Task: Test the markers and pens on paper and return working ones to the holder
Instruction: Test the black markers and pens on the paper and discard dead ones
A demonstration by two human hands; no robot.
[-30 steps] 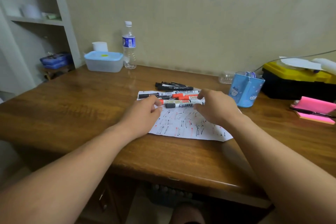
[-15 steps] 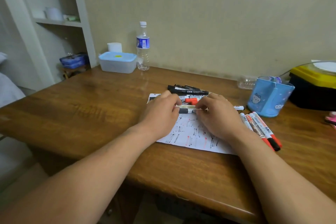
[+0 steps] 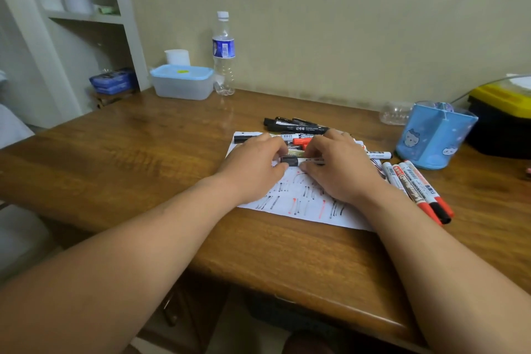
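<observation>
A white paper sheet (image 3: 298, 204) covered in black and red test strokes lies on the wooden table (image 3: 143, 158). Above it my left hand (image 3: 253, 167) pinches the black cap of a whiteboard marker (image 3: 298, 161), and my right hand (image 3: 339, 167) grips the marker's white barrel. Behind my hands lies a pile of black and red markers (image 3: 296, 131). Several more markers (image 3: 416, 187) lie side by side right of the paper. The blue pen holder (image 3: 434, 138) stands at the right, beyond my right hand.
A water bottle (image 3: 223, 54) and a lidded plastic box (image 3: 182, 82) stand at the back of the table. A black and yellow case (image 3: 502, 118) sits behind the holder. White shelves (image 3: 86, 17) rise at the left.
The view has shifted left, so the holder and side markers sit further right in frame. Both hands stay together over the paper, now holding one black-capped marker at its cap and barrel.
</observation>
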